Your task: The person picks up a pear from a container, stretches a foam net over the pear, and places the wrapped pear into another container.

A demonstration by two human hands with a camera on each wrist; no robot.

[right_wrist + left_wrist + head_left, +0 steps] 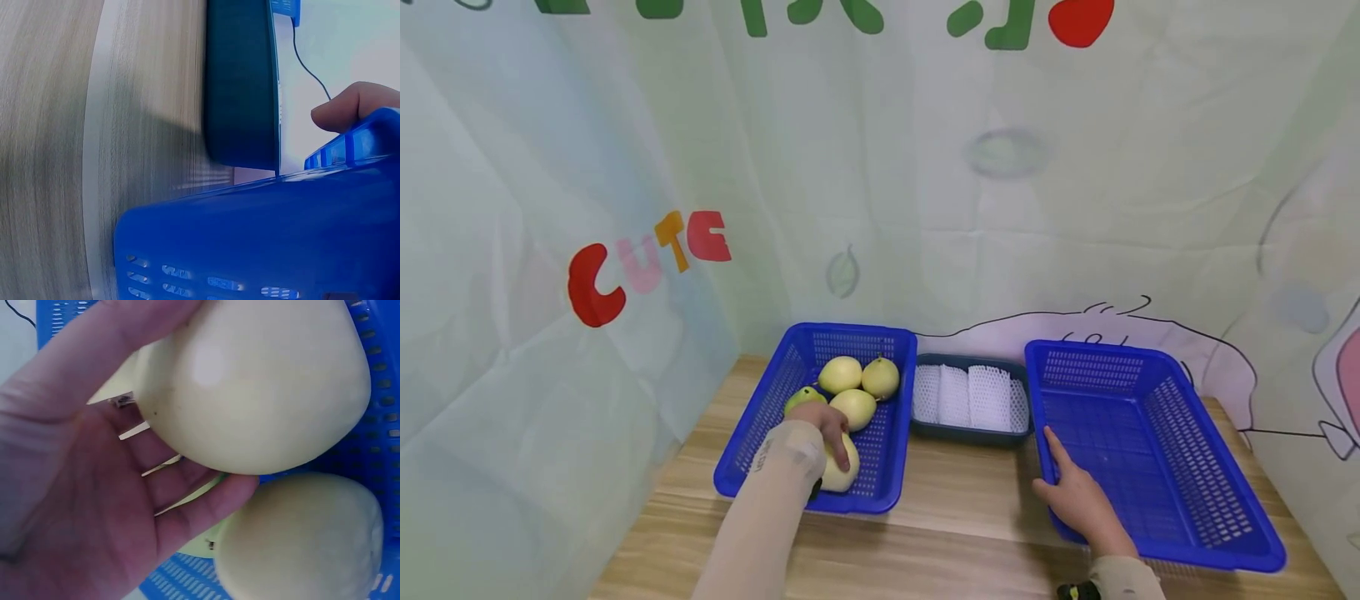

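Note:
In the head view, my left hand [820, 419] reaches into the left blue basket [880, 492] and grips a pale yellow pear [841, 463] near its front. The left wrist view shows the thumb over this pear [256, 381] and the fingers bent around its side. Another pear [303, 540] lies close by it. Several more pears [840, 375] sit behind the hand, including a greener one [805, 397]. My right hand [1078, 497] holds the left rim of the right blue basket [1157, 467], index finger along the rim, thumb outside; its other fingers are hidden.
Between the two baskets stands a dark green tray [970, 434] holding white foam net sleeves [988, 398]. All of these are on a wood-grain table [955, 492]. A printed cloth backdrop [887, 183] rises behind and at the left.

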